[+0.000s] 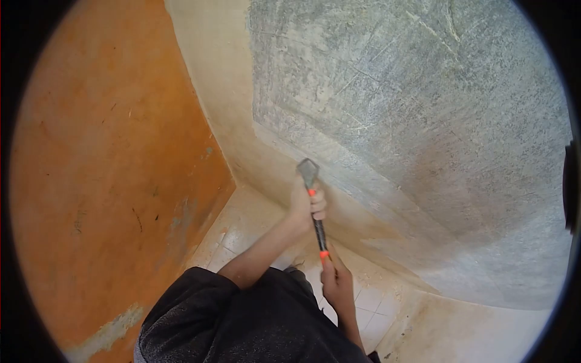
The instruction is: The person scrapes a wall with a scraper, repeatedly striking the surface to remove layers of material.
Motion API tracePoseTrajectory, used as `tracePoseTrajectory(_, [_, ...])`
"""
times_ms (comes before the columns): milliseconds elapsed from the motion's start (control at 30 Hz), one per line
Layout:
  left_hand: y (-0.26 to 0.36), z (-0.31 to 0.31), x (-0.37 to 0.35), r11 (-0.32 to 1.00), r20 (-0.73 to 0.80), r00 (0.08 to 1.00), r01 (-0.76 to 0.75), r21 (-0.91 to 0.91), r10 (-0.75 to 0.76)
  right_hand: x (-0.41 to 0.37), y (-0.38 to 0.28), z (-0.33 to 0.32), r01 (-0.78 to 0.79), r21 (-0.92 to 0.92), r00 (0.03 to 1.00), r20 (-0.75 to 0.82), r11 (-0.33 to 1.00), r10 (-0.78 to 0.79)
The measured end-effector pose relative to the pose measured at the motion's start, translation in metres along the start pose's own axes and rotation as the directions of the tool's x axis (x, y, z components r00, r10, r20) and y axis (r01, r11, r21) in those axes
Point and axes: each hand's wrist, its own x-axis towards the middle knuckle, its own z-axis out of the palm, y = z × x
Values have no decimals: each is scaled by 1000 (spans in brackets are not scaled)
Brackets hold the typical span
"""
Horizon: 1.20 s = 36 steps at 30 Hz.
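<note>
Grey steel forms the wedge-shaped head [308, 171] of the tool [318, 231] - a flat, angular piece on a slim black handle with orange bands near the top and at the butt. The left hand [307, 206] is clenched round the handle just under the head, fingers curled across the upper orange band. The right hand [336, 283] grips the butt end lower down, closed over the handle beside the second orange band. The tool stands nearly upright between them, its head up against the wall [423, 109], at the seam where rough grey meets smooth cream; whether steel touches plaster cannot be told.

That wall is grey and pitted all over - speckled with small chip marks and crossed by pale scratches. A cream band [224, 72] of smoother plaster runs down its left side and along its foot. To the left stands an orange wall [109, 169], matt and blotchy, with a worn pale patch near its base. Pale square tiles make up the floor [248, 224], dusty in the corner. Dark, faintly flecked cloth [242, 320] covers the person's legs at the bottom of the view.
</note>
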Motion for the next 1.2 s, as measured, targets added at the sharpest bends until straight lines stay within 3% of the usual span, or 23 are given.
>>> tracePoseTrajectory(100, [0,-5,-1,998,-26,998,-52,31,52,-4,13,5,8,45,999,-47,999,-6])
tracePoseTrajectory(233, [-1,12,-9,994,-7,994,109,-7,-109,-16,-8,4,-79,86,995,-58,993,84])
tracePoseTrajectory(267, [10,1,-3,999,-17,999,40,16,-40,-4,0,10,13,9,999,-36,1000,-13])
tracePoseTrajectory(300, [16,-5,-1,999,-23,999,-25,39,26,-3,8,16,8,15,999,-47,1000,-7])
tracePoseTrajectory(367, [11,-8,1,997,-21,999,-33,76,35,-2,19,24,6,36,996,-86,999,-3])
tracePoseTrajectory(467, [5,11,-8,997,-9,997,76,-19,-76,-18,-4,8,-25,89,995,-90,996,33])
tracePoseTrajectory(533, [8,20,-16,998,-88,995,53,-19,-54,-10,-9,10,-61,47,996,-58,997,63])
tracePoseTrajectory(633, [22,-8,3,996,-9,998,-65,54,65,8,7,22,35,32,999,-33,999,-34])
tracePoseTrajectory(700, [12,-4,-1,998,-45,998,-49,29,50,-5,10,18,25,22,998,-66,999,-24])
tracePoseTrajectory(767, [5,10,-11,996,-16,996,86,21,-86,-17,-7,11,-34,47,995,-88,998,38])
tracePoseTrajectory(833, [15,2,-4,997,-31,996,80,21,-79,-5,-7,20,-32,63,996,-83,998,38])
tracePoseTrajectory(933, [30,-19,8,998,-58,997,-39,53,42,8,-4,31,22,-71,997,-73,997,-27])
tracePoseTrajectory(1033, [11,2,-3,997,-68,995,78,-4,-78,-10,-25,13,-108,-35,991,-79,994,105])
tracePoseTrajectory(1100, [14,8,-9,998,-54,997,63,20,-62,1,-20,19,-55,-56,997,-62,997,51])
tracePoseTrajectory(1200, [49,-20,6,994,-105,989,-105,-25,102,20,0,32,51,-71,997,-47,996,-54])
